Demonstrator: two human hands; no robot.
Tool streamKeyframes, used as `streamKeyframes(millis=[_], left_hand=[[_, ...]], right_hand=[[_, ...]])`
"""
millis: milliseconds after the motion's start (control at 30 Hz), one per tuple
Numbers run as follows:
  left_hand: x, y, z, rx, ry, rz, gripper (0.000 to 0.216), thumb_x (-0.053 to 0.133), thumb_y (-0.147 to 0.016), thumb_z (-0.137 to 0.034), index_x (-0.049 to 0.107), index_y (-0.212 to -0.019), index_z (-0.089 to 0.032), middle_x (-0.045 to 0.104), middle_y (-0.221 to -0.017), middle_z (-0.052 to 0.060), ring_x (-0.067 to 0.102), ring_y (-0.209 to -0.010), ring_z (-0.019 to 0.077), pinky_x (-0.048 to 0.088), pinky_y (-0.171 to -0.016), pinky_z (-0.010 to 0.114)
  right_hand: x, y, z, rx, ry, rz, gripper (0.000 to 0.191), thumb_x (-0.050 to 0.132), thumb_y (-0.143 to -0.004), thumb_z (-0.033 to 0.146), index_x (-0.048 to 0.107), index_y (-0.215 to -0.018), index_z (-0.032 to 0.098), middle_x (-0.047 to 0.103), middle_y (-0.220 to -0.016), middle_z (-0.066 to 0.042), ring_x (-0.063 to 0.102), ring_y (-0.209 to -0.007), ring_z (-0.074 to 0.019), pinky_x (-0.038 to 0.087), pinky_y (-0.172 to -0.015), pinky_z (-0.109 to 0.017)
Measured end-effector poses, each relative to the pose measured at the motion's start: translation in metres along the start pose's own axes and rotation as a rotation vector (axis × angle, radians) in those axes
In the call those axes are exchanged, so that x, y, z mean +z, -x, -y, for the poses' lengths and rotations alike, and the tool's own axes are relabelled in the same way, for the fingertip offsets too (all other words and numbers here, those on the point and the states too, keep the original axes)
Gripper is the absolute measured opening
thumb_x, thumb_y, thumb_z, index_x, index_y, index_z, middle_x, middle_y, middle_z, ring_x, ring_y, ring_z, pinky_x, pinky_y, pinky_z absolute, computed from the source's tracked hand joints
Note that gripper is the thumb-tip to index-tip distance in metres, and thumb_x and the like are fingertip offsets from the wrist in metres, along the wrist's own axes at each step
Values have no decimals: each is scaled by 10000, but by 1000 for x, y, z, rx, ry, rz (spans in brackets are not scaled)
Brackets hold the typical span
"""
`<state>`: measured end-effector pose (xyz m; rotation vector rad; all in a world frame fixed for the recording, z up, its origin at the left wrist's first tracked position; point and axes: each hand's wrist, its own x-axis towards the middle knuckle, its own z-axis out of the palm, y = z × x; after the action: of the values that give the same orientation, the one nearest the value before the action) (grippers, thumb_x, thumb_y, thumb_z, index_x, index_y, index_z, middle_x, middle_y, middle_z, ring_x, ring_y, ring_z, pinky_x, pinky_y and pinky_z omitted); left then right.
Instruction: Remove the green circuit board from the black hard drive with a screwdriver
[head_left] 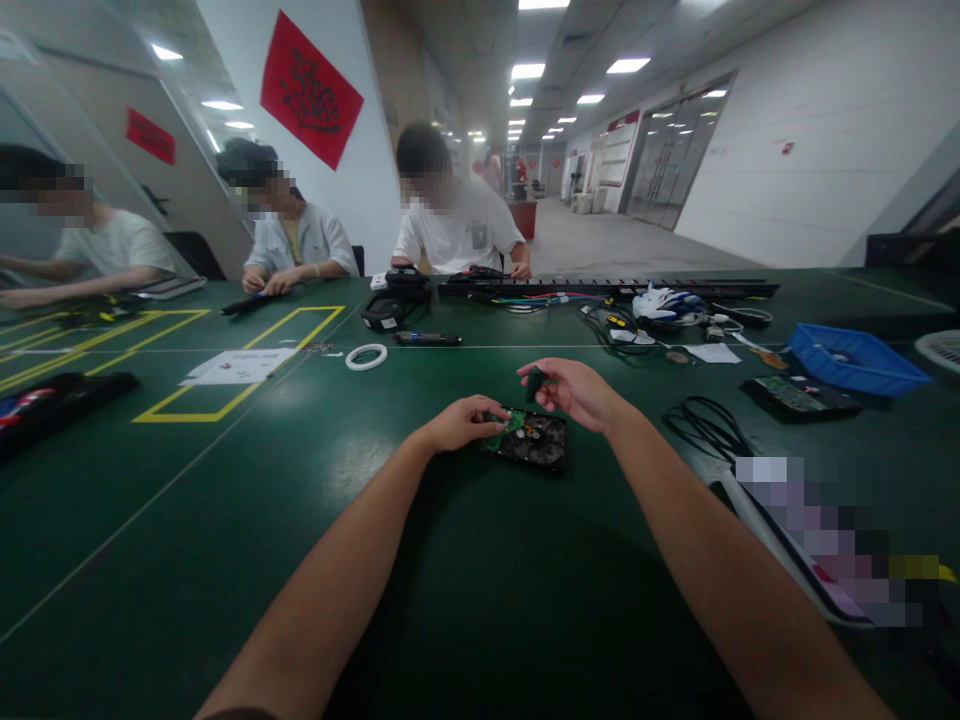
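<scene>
A hard drive [546, 452] lies on the green table in front of me, its green circuit board [513, 436] facing up at the left end. My left hand [465, 424] grips that left end, fingertips and thumb on the board. Just above the drive's far right side, my right hand [576, 390] is raised with its fingers closed round a small dark object [535, 384]. The kind of that object is too unclear to name.
A pen-like dark tool [427, 339] and a white tape ring [367, 357] lie beyond on the left. To the right are a black cable [705, 425], another circuit-board device [802, 396], a blue tray [859, 362] and a blurred-out tablet-like device [795, 560]. Three people sit across the table.
</scene>
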<state>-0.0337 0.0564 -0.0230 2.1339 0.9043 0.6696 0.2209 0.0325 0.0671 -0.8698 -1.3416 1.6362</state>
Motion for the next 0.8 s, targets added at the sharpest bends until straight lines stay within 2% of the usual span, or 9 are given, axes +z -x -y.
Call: streamKeyframes(millis=[167, 300, 400, 500, 633, 700, 800], left_hand=[[0, 1, 1, -9, 4, -3, 348, 727, -865, -436, 744, -1172, -273, 615, -1286, 56, 558, -787, 128, 477, -724, 275], [0, 1, 2, -16, 2, 2, 348, 727, -865, -427, 742, -1179, -279, 604, -1299, 59, 567, -807, 133, 483, -732, 279], [0, 0, 1, -12, 5, 3, 342, 729, -862, -427, 744, -1163, -266, 609, -1283, 61, 560, -789, 128, 479, -718, 276], [0, 1, 0, -8, 14, -6, 348, 727, -860, -427, 736, -1155, -243, 639, -1195, 55, 547, -748, 121, 463, -677, 264], [1, 2, -2, -85, 49, 2, 478, 722, -860, -440, 646, -1277, -220, 658, -923, 20, 522, -648, 118, 418, -571, 238], [2, 2, -2, -112, 81, -12, 564, 745, -835, -433, 587, -1333, -221, 666, -991, 31, 528, -653, 116, 427, -570, 236], [3, 2, 0, -119, 94, -49, 638, 775, -798, -422, 552, -1363, -225, 623, -1235, 78, 544, -716, 116, 460, -616, 248]], right_hand=[[1, -1, -1, 21, -84, -25, 142, 583, -918, 275, 654, -953, 157, 731, -1000, -147, 648, -680, -169, 532, -592, -292], [1, 0, -1, 16, -81, -15, 132, 629, -913, 307, 604, -944, 181, 740, -983, -142, 678, -714, -191, 551, -627, -317], [1, 0, 0, -8, -1, -17, 183, 653, -900, 319, 628, -1035, 198, 738, -961, -108, 648, -654, -163, 516, -575, -286], [0, -1, 0, -22, 99, -57, 252, 620, -903, 321, 677, -1110, 191, 732, -963, -109, 578, -577, -129, 422, -475, -248], [-3, -4, -2, -62, 202, -127, 241, 606, -882, 324, 740, -992, 155, 725, -963, -115, 510, -554, -107, 329, -428, -239], [-4, -6, -3, -90, 219, -141, 219, 625, -860, 322, 745, -929, 153, 721, -922, -104, 512, -571, -112, 338, -441, -240], [-5, -6, -5, -109, 211, -144, 177, 639, -832, 301, 725, -841, 148, 716, -877, -96, 508, -570, -112, 346, -453, -244]])
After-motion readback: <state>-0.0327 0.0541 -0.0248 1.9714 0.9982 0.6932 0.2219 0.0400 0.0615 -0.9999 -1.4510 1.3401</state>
